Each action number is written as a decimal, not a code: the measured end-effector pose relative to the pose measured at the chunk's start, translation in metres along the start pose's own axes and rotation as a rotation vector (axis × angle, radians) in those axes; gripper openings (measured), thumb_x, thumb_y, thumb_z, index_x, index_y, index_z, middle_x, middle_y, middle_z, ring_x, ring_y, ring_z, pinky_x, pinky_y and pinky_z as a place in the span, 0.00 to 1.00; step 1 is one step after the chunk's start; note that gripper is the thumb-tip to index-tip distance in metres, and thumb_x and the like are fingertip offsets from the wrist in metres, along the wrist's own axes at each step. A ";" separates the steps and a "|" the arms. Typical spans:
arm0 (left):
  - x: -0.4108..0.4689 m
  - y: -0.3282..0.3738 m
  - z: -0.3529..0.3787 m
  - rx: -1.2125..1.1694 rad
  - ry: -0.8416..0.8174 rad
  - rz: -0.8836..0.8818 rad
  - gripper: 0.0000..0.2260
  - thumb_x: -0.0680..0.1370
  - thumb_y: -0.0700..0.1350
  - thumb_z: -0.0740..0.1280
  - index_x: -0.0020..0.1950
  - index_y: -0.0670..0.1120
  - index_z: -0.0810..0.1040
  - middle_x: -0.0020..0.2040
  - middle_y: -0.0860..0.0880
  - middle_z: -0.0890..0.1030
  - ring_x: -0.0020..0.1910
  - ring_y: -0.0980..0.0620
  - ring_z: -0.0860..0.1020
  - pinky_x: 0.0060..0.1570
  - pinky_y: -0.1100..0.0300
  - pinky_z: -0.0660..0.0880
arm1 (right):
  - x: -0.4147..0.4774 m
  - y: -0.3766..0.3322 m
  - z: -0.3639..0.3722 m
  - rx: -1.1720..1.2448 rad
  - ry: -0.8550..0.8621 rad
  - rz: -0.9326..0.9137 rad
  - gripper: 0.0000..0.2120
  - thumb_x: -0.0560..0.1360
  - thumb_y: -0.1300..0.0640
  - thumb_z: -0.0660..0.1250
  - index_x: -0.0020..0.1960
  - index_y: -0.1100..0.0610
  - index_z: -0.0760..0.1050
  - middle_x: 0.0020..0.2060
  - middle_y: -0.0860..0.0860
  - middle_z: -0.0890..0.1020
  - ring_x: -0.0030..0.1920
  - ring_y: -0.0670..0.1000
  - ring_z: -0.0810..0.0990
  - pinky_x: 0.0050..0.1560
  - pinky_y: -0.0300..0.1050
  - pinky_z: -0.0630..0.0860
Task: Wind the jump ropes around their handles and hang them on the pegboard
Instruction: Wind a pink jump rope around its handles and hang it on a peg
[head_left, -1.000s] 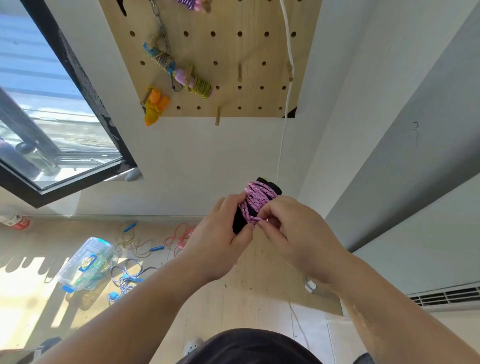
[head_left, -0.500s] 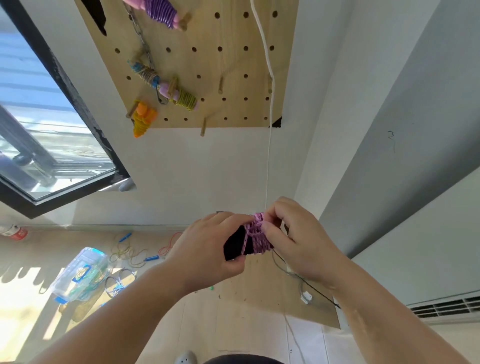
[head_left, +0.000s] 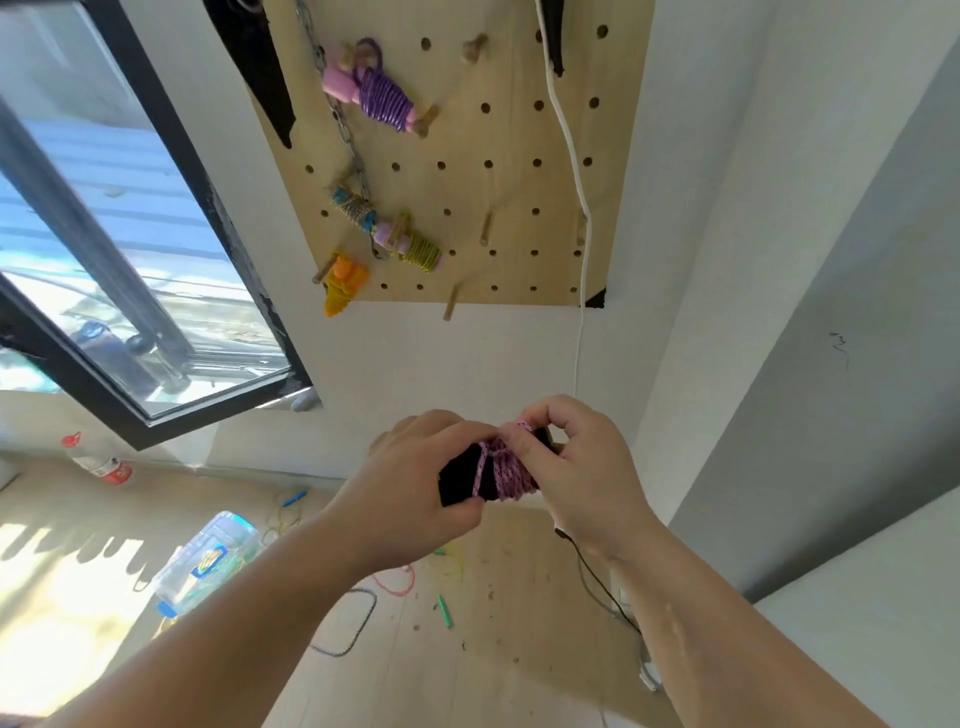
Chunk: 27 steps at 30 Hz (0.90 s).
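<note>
A pink speckled jump rope (head_left: 503, 472) is wound around black handles (head_left: 460, 478), held in front of me below the pegboard. My left hand (head_left: 410, 488) grips the black handles from the left. My right hand (head_left: 576, 467) pinches the pink rope at the top of the bundle. The wooden pegboard (head_left: 498, 192) hangs on the wall above. On it hang a purple-wound rope with pink handles (head_left: 376, 96), a yellow-green wound rope (head_left: 418, 249), a beige and blue bundle (head_left: 356, 208) and an orange bundle (head_left: 343, 283).
Bare wooden pegs (head_left: 485, 228) stick out of the pegboard's right half. A white cord (head_left: 576, 171) runs down its right side. On the floor lie a clear plastic box (head_left: 208, 564), loose ropes (head_left: 353, 623), a bottle (head_left: 96, 460). An open window (head_left: 130, 260) is at the left.
The view has tilted up, showing more of the pegboard. Both hands have stayed on the bundle; my right hand has shifted to pinch the rope at its top.
</note>
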<state>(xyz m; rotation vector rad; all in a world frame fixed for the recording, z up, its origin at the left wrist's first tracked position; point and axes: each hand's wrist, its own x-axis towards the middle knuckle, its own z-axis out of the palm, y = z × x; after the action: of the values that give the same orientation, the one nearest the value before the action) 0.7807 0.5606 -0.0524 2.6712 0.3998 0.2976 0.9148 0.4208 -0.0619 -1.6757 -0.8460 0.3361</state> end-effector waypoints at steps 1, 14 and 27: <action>-0.001 -0.004 -0.002 0.011 0.004 -0.021 0.27 0.69 0.53 0.68 0.68 0.64 0.71 0.56 0.64 0.72 0.56 0.58 0.72 0.59 0.55 0.71 | 0.003 -0.001 0.006 -0.012 0.002 0.000 0.07 0.77 0.51 0.72 0.41 0.50 0.79 0.40 0.46 0.82 0.44 0.49 0.81 0.48 0.54 0.79; 0.051 -0.096 -0.019 -0.235 0.141 -0.101 0.06 0.77 0.46 0.73 0.54 0.52 0.85 0.50 0.60 0.81 0.53 0.64 0.75 0.49 0.76 0.67 | 0.084 0.000 0.073 -0.085 -0.027 -0.068 0.06 0.75 0.55 0.75 0.40 0.52 0.80 0.37 0.45 0.82 0.42 0.47 0.80 0.43 0.47 0.78; 0.195 -0.227 -0.068 -0.448 0.060 0.004 0.04 0.80 0.42 0.70 0.47 0.49 0.83 0.41 0.63 0.81 0.42 0.65 0.79 0.39 0.74 0.71 | 0.229 -0.001 0.137 -0.181 0.049 0.057 0.01 0.76 0.58 0.74 0.46 0.53 0.84 0.43 0.47 0.84 0.46 0.50 0.83 0.47 0.56 0.82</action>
<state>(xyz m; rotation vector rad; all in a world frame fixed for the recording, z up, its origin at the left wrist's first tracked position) 0.8929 0.8463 -0.0629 2.2286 0.3037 0.4150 0.9882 0.6774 -0.0514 -1.8713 -0.8129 0.2622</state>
